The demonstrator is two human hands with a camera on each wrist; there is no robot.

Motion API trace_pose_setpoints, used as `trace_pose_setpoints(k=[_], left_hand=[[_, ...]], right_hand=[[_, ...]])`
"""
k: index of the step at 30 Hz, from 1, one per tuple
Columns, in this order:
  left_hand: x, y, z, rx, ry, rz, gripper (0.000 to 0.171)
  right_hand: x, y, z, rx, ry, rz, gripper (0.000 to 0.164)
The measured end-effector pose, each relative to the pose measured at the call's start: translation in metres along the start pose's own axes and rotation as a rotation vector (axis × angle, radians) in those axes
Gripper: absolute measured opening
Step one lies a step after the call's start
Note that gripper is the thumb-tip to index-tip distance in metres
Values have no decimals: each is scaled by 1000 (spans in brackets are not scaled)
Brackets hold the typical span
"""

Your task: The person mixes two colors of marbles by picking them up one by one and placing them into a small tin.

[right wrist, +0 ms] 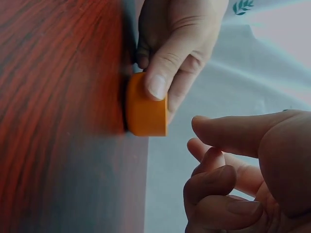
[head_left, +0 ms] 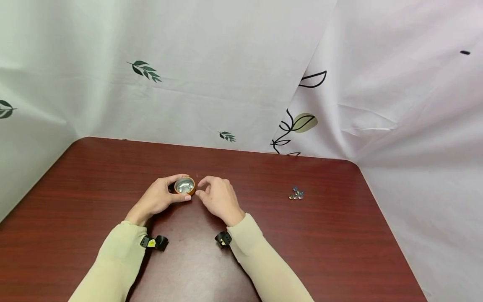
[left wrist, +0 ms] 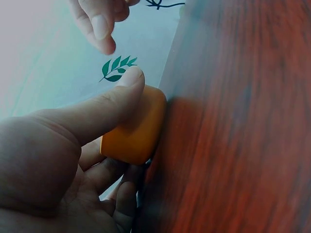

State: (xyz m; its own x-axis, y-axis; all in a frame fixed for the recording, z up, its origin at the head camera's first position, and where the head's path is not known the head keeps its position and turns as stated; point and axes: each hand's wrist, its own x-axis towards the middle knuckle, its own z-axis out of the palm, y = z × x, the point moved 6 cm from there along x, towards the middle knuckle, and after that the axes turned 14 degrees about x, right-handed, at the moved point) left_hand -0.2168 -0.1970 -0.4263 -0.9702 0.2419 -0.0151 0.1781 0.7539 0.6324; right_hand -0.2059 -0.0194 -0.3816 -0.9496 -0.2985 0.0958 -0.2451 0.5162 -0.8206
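Note:
A small round orange tin with a shiny silvery inside stands on the table, its top uncovered. My left hand grips it from the left, thumb on the near side and fingers round the far side. In the left wrist view the thumb presses the orange wall. Just right of the rim is my right hand, thumb and forefinger apart and the other fingers loosely bent. The right wrist view shows nothing between these fingertips, which are clear of the tin. Whether anything lies inside the tin is too small to tell.
Several small glassy beads lie in a cluster on the right part of the reddish-brown table. Pale cloth with leaf prints hangs behind the table and along its sides. A black strap device is on the left wrist, another on the right.

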Motion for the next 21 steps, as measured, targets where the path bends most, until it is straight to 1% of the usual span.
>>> trace_pose_setpoints(k=[7, 16, 21], left_hand=[[-3, 2, -1, 11, 0, -14, 63], [0, 4, -1, 29, -12, -13, 65], [1, 1, -1, 36, -17, -26, 66]], right_hand=[[-7, -5, -8, 3, 8, -19, 15], [-15, -7, -25, 16, 36, -31, 16], [-18, -4, -31, 23, 42, -40, 16]])
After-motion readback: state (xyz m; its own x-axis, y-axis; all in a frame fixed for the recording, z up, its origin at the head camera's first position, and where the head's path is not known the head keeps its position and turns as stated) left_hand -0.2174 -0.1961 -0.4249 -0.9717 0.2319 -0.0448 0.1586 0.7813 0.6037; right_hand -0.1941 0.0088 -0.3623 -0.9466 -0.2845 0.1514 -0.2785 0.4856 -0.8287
